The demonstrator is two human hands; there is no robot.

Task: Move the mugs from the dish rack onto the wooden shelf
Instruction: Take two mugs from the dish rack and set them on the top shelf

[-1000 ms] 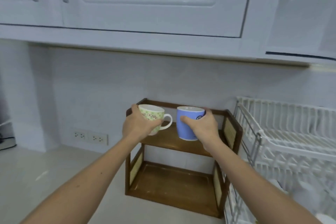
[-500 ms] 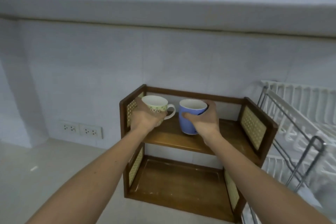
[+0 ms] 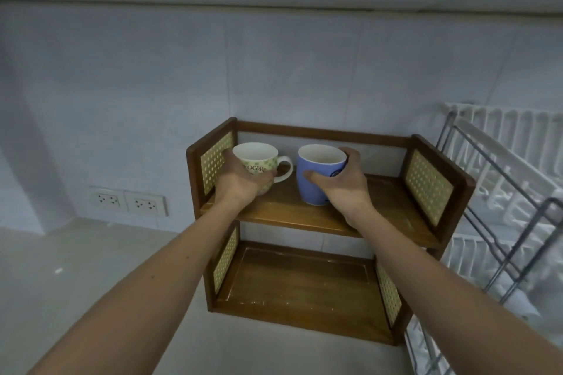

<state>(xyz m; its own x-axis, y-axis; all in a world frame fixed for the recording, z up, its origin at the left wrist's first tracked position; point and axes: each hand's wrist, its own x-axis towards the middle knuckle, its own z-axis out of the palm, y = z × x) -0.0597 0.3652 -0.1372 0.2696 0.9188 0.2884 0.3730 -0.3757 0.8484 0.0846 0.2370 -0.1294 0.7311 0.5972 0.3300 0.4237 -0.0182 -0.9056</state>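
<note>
Left hand point(image 3: 240, 183): wrapped around the green-patterned mug point(image 3: 257, 165) from its left and front side, thumb across the printed lettering
Green-patterned mug: upright at the left end of the upper shelf board, just beside the left cane side panel point(image 3: 215, 167), white handle pointing right toward its neighbour
Right hand point(image 3: 344, 183): clasping the blue mug point(image 3: 318, 175), thumb on the front, fingers curled round the right side up to the rim
Blue mug: upright on the upper board near its middle, close to the green-patterned mug's handle, whether touching it cannot be told
Wooden shelf point(image 3: 304, 219): two-tier unit against the tiled wall, standing on the pale worktop point(image 3: 61, 268)
Dish rack point(image 3: 502, 192): white wire, just beside the shelf's right end
Wall sockets point(image 3: 128, 201): double, on the wall left of the shelf
</note>
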